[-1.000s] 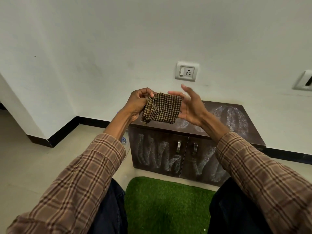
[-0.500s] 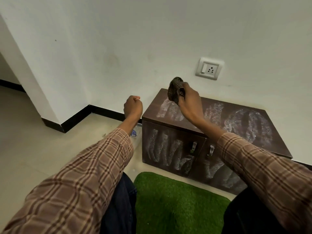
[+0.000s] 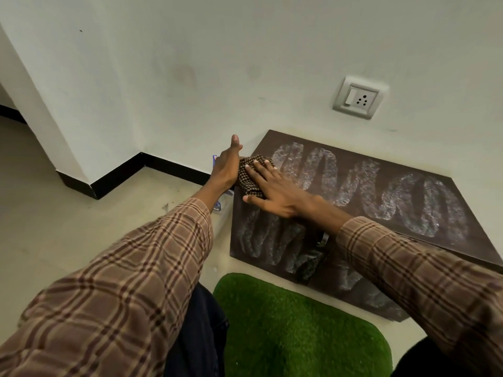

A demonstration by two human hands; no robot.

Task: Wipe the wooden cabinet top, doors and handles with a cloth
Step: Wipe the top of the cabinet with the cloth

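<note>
White wall [image 3: 190, 63] and pale floor [image 3: 68, 213] frame a low dark wooden cabinet [image 3: 476, 242] that stands against the wall, below a wall socket [image 3: 358, 97]. A green mat [image 3: 299, 327] lies on the floor just in front of the cabinet.

The cabinet top carries broad whitish smears in looping strokes; similar streaks mark the doors [image 3: 261, 240]. One metal handle [image 3: 324, 238] shows partly behind the right forearm.

The checked cloth [image 3: 250, 180] lies bunched on the near-left corner of the top. This position suggests that wiping begins at one end, so that strokes can run rightward across the smears.

Right hand [image 3: 275, 191]: fingers straight and spread, palm down, pressing the cloth flat against the top. The flat palm likely serves to spread pressure over a wide patch of cloth.

Left hand [image 3: 227, 164]: fingers straight and together, thumb raised, placed at the left edge of the cabinet and touching the side of the cloth. It grips nothing visible. It probably acts as a stop at the edge, or steadies the cloth.

No cleared strip is visible on the top. The doors and the handle appear untouched.
</note>
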